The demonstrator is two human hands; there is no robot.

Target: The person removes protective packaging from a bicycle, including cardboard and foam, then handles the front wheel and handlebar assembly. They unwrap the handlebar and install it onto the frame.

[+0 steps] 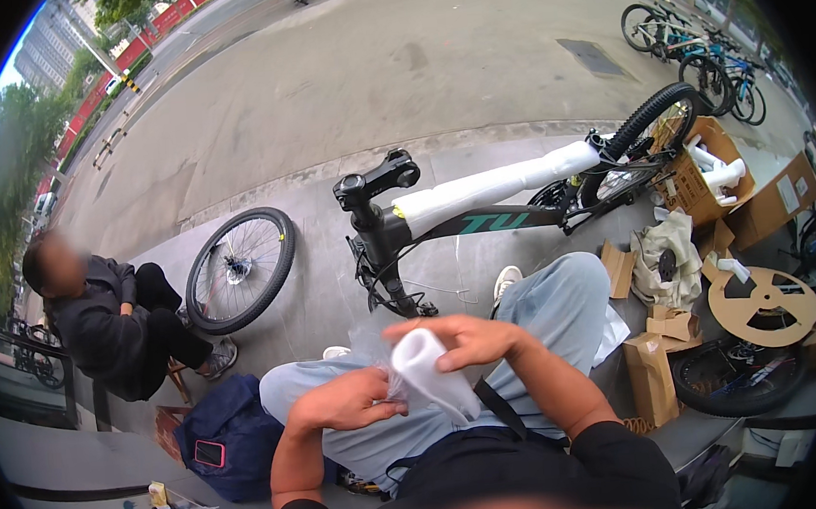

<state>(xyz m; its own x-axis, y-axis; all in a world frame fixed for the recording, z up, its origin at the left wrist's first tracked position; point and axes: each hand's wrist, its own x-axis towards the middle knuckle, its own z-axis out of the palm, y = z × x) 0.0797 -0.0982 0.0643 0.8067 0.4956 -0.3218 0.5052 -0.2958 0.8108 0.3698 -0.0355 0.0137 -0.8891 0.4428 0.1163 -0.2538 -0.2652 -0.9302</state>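
Holding a white foam roll (428, 371) over our lap, we sit with both hands closed on wrapping. Our right hand (466, 337) grips the roll from above, fingers curled over its top end. Our left hand (350, 402) pinches a clear plastic bag (390, 381) that touches the roll's left side; the bag is thin and hard to trace.

Just beyond our knees stands a black bike frame (481, 223), its top tube wrapped in white foam (498, 184), stem (379, 179) pointing up. A loose wheel (239, 269) leans to its left. A seated person (110, 318) in dark clothes is further left, well apart from us.

To our right lie cardboard boxes (705, 172), a cardboard disc (761, 298) and a tyre (738, 378). A dark blue bag (227, 437) sits near our left knee. Parked bikes (696, 50) stand far off on the pavement.
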